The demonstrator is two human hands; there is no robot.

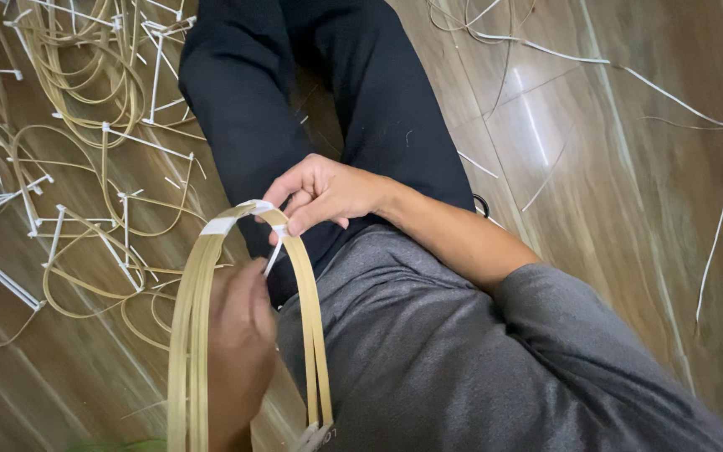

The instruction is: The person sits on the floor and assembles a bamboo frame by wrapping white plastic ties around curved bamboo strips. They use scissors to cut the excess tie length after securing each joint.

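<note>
Across the upper left of the frame, loose bent cane strips [85, 100] with white binding lie on the wooden floor [629, 209]. At lower centre-left, the left hand [240, 335] closes around a looped bundle of cane strips [198, 301], pinching a white binding strip [274, 255]. At centre, the right hand [324, 192] grips the loop's top, where white binding wraps it.
</note>
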